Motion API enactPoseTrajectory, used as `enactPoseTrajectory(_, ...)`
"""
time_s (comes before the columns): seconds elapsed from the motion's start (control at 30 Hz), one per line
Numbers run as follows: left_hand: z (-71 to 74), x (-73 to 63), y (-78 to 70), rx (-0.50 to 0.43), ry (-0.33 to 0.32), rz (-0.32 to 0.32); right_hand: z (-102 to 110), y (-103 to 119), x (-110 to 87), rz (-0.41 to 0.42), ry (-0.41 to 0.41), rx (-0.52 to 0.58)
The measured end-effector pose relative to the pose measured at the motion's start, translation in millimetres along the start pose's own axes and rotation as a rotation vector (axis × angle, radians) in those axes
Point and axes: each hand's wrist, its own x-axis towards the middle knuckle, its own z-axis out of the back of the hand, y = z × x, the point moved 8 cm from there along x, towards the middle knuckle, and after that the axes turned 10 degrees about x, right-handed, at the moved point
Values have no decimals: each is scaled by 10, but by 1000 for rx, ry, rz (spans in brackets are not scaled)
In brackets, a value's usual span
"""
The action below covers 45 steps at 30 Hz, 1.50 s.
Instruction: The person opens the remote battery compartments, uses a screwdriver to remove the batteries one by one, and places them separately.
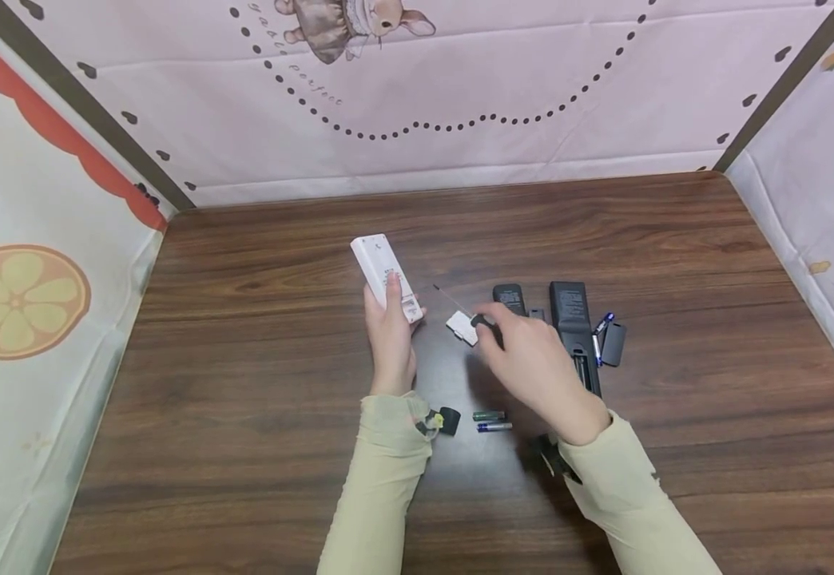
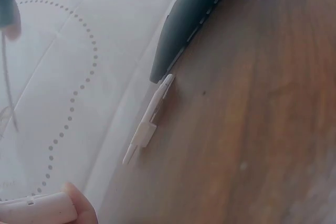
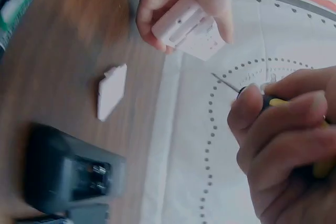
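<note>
My left hand (image 1: 391, 347) grips a white remote control (image 1: 374, 259) back side up, thumb lying along it. A small compartment shows uncovered at the remote's near end. In my right hand (image 1: 542, 371) is a screwdriver (image 3: 269, 102) with a black and yellow handle, its thin shaft directed toward the remote. The tip stands apart from the remote in the head view. On the table between the hands lies a white battery cover (image 1: 462, 327), seen nearly edge-on in the left wrist view.
Two dark remotes, a small one (image 1: 508, 296) and a longer one (image 1: 570, 306) with its battery bay uncovered, lie beyond and beside the right hand. Beside them are blue-and-white batteries (image 1: 597, 351) and a dark cover (image 1: 613, 345). A green battery (image 1: 489, 415) and a blue battery (image 1: 494, 427) lie nearer.
</note>
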Motion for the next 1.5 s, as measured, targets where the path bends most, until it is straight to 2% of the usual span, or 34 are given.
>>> enactPoseTrajectory(0.1,-4,-3,-19,-12,6,10,-102,-64,-178,-59,107,100)
enactPoseTrajectory(0.2,15,5,-61,-22,-4,9,-261,-120,-441,-118,229,185)
enactPoseTrajectory(0.37,87,31,-139,-38,-19,6,-558,-159,-851,-136,416,327)
enactPoseTrajectory(0.5,165,60,-170,-56,-28,15,-739,-186,-988,-132,500,393)
enactPoseTrajectory(0.63,226,69,-163,-70,-22,30,-763,-233,-962,-140,471,368)
enactPoseTrajectory(0.8,276,64,-134,-74,1,42,-773,-273,-899,-171,449,405)
enactPoseTrajectory(0.97,266,53,-107,-55,32,48,-781,-335,-825,-210,445,455)
enactPoseTrajectory(1.17,236,46,-80,-40,70,68,-780,-392,-721,-230,417,453)
enactPoseTrajectory(1.37,182,32,-52,34,149,106,-776,-443,-611,-263,378,471)
enactPoseTrajectory(1.5,185,7,-27,163,173,153,-765,-473,-514,-286,347,470)
